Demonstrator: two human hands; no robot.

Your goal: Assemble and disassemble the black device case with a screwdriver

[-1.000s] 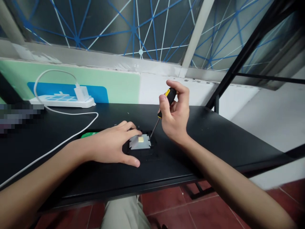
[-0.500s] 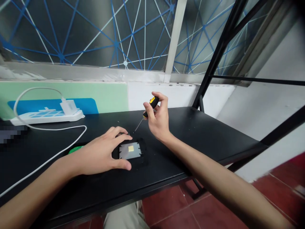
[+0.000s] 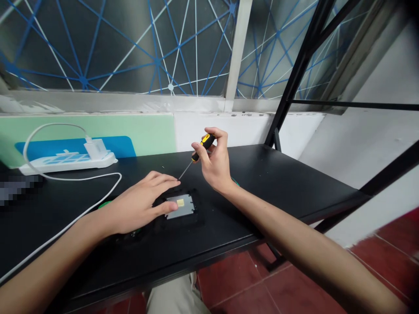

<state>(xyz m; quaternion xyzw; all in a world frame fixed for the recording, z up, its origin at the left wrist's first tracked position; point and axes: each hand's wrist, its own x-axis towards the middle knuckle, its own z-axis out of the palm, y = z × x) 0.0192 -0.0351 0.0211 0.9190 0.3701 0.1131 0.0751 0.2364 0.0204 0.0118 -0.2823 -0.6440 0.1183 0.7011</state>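
Observation:
My right hand is wrapped round the black and yellow handle of a screwdriver, whose thin shaft slants down to the left. The screwdriver's tip is at the fingertips of my left hand. That hand has its fingers stretched out, with the thumb over a silver metal plate. A small pale yellow square sits on the plate, and dark notches line its edges. The plate lies in a black surround that barely stands out from the black table. Whether the screwdriver's tip touches anything is too small to tell.
A white power strip with a plugged-in charger stands at the back left. Its white cable curves across the table. Green items peek out by my left forearm. A black metal frame rises at the right.
The screwdriver's tip has moved left and slightly up, to my left fingertips. My left thumb has moved up over the plate. A bit of green now shows behind my right wrist.

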